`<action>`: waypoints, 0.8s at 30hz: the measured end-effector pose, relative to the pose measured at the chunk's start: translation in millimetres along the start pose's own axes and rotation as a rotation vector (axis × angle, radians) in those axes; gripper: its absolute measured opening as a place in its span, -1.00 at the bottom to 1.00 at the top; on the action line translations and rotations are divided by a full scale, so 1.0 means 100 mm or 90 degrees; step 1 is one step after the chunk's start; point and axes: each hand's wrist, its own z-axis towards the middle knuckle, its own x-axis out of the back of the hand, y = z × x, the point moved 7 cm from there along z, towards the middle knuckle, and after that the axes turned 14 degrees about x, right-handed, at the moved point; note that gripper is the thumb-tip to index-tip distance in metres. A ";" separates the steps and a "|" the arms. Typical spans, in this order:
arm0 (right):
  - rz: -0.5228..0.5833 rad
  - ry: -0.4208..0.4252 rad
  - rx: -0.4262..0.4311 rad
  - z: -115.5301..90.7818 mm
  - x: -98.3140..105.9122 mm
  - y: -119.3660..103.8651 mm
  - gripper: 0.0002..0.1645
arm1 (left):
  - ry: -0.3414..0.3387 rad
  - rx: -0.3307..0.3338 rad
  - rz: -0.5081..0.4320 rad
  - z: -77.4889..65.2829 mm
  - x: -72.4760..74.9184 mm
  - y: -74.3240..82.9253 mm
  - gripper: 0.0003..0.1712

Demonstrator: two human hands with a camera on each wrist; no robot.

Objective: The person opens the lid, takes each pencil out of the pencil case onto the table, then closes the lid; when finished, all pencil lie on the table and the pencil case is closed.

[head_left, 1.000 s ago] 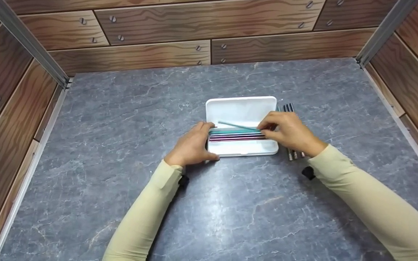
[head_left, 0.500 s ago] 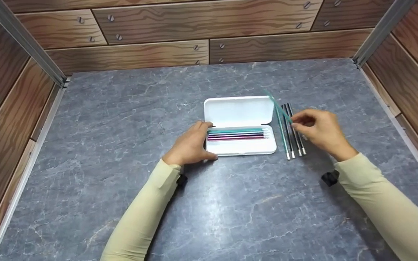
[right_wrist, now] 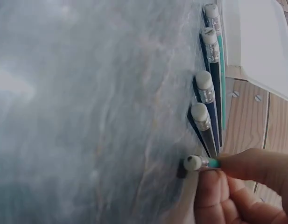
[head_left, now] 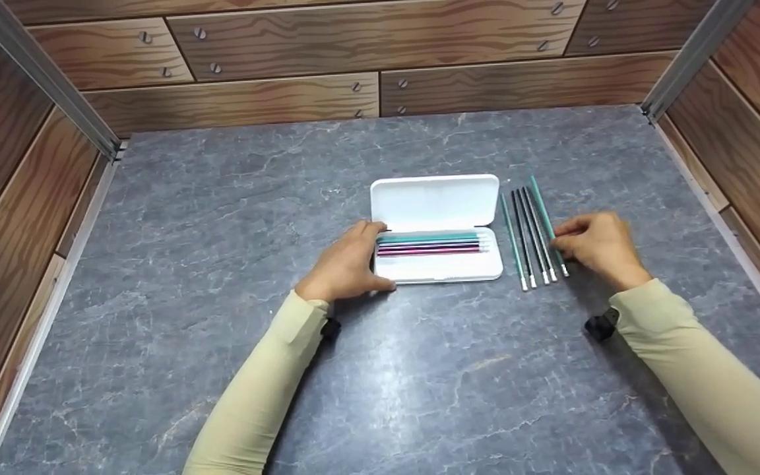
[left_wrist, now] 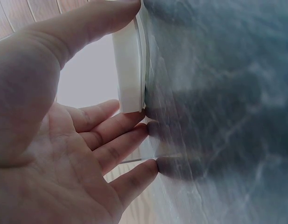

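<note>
A white pencil case [head_left: 439,269] lies with its lid raised on the table. Inside it sits a row of teal, dark and magenta pencils [head_left: 429,245]. My left hand [head_left: 347,260] holds the case by its left end, thumb at the front edge and fingers behind. To the right of the case, my right hand [head_left: 599,247] pinches a teal pencil [head_left: 542,208] between thumb and fingers, low over the table. Its white eraser [right_wrist: 193,163] points toward me in the right wrist view. Left of it lie several dark pencils [head_left: 530,227] and another teal pencil [head_left: 512,234].
The grey marbled table [head_left: 274,178] extends around the case and pencils. Wood-patterned panels [head_left: 287,46] enclose it at the back and both sides, with metal posts [head_left: 690,63] in the far corners.
My right hand has carried the teal pencil out of the case, rightward past the dark pencils, and lowered it to the right end of the row. My left hand has stayed at the case.
</note>
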 end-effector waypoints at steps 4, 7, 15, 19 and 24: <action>0.019 -0.031 -0.045 -0.02 -0.03 0.06 -0.53 | 0.002 -0.006 0.002 0.00 0.00 0.01 0.14; 0.025 -0.040 -0.054 -0.02 -0.05 0.06 -0.54 | 0.000 -0.006 0.005 0.00 -0.01 0.00 0.14; 0.016 -0.037 -0.048 -0.03 -0.04 0.02 -0.57 | -0.003 -0.001 0.002 0.00 -0.03 0.00 0.14; -0.029 0.000 0.002 0.02 0.00 -0.15 -0.64 | -0.002 -0.004 0.000 0.00 -0.02 0.00 0.15; -0.059 0.022 0.185 0.12 -0.13 -0.66 -0.77 | 0.000 0.000 0.008 0.01 -0.03 -0.01 0.18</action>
